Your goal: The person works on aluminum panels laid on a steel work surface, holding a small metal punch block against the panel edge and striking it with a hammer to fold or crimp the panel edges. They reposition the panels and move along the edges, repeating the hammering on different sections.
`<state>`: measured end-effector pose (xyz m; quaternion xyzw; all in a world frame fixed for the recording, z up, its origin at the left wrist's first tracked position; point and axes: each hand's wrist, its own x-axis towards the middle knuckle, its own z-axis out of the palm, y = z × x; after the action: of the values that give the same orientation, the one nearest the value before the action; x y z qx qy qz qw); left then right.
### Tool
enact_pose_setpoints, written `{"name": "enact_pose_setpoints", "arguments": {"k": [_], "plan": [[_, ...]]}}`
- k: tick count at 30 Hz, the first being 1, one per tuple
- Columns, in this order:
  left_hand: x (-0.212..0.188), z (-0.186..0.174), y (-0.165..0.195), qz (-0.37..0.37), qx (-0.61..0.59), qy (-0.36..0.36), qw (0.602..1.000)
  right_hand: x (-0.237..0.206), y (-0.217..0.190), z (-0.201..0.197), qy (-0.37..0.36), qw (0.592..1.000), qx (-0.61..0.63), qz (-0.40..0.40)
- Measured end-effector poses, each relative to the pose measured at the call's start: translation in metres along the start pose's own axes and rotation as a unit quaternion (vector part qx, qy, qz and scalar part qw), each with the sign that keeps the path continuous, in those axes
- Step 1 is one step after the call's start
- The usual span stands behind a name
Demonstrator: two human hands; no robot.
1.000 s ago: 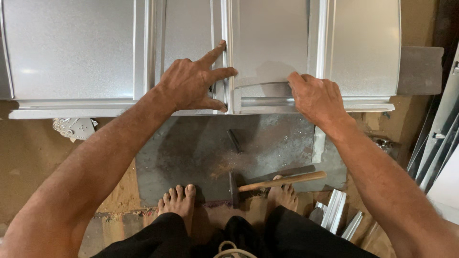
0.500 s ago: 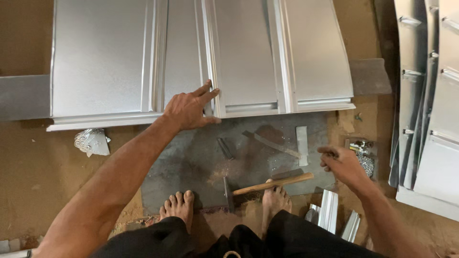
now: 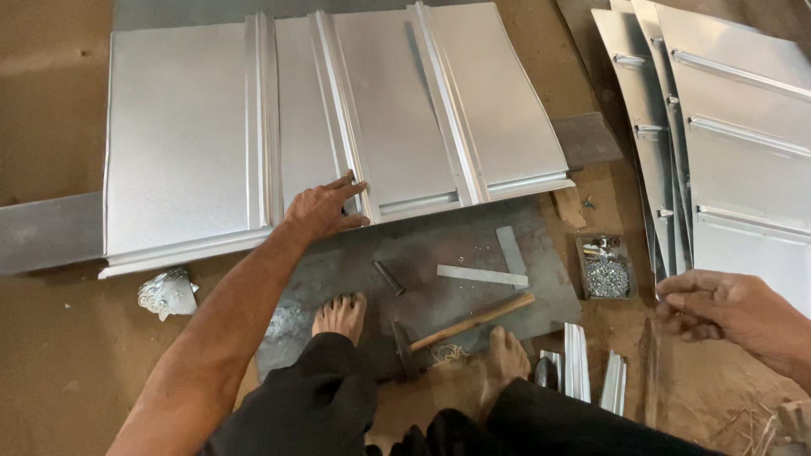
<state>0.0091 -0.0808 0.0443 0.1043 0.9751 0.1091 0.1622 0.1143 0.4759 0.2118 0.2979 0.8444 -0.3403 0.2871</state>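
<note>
**Left hand flat on the ribbed sheet, right hand at the stacked panels**

A wide, pale grey sheet-metal panel with raised folded seams (image 3: 338, 127) lies flat on the brown dirt floor (image 3: 51, 371), filling the far half of the view; its near edge runs down from right to left. Along the right edge, a stack of similar shiny sheet-metal panels with short raised ribs (image 3: 735, 143) lies fanned out. A dark grey metal plate (image 3: 439, 245) rests on the floor under the near edge of the big panel, and the person's two bare feet stand at its near side.

The left hand (image 3: 325, 211) presses palm down on the near edge of the wide panel, just beside a seam, fingers spread and nothing gripped. The right hand (image 3: 726, 312) hovers at the near corner of the stacked panels, fingers loosely curled; whether it touches the lowest sheet cannot be told, and it holds nothing that shows.

On the dark plate lie a hammer with a wooden handle (image 3: 465, 325) between the feet, two flat grey metal strips (image 3: 483, 275) and a short dark metal punch (image 3: 389, 277). At the plate's right edge sits a small open rectangular box of silvery rivets (image 3: 606, 268). A crumpled scrap of shiny metal (image 3: 167, 293) lies on the floor to the left, under the panel's near corner.
</note>
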Motion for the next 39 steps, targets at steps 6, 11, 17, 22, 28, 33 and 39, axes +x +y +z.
{"name": "enact_pose_setpoints", "arguments": {"k": [6,11,17,22,28,33,39], "plan": [[0.002,0.011,-0.009,0.030,0.011,0.019,0.999,0.019,-0.048,0.053,-0.092,0.979,-0.182,-0.030],[-0.002,0.007,-0.005,0.041,-0.007,0.057,0.997,0.051,-0.095,0.144,-0.178,0.964,-0.117,-0.158],[-0.010,0.011,0.001,0.030,0.025,0.022,0.999,0.075,-0.116,0.261,-0.248,0.926,0.155,-0.238],[-0.009,0.042,-0.003,0.080,0.085,0.160,0.980,0.094,-0.117,0.323,-0.226,0.916,0.252,-0.216],[-0.005,0.052,-0.009,0.127,0.067,0.205,0.968,0.111,-0.138,0.355,-0.209,0.899,0.330,-0.197],[-0.010,0.017,-0.002,0.136,0.052,0.218,0.965,0.121,-0.168,0.383,-0.182,0.855,0.422,-0.239],[-0.010,-0.037,0.011,0.142,0.082,0.224,0.961,0.130,-0.199,0.407,-0.042,0.850,0.430,-0.302]]}}
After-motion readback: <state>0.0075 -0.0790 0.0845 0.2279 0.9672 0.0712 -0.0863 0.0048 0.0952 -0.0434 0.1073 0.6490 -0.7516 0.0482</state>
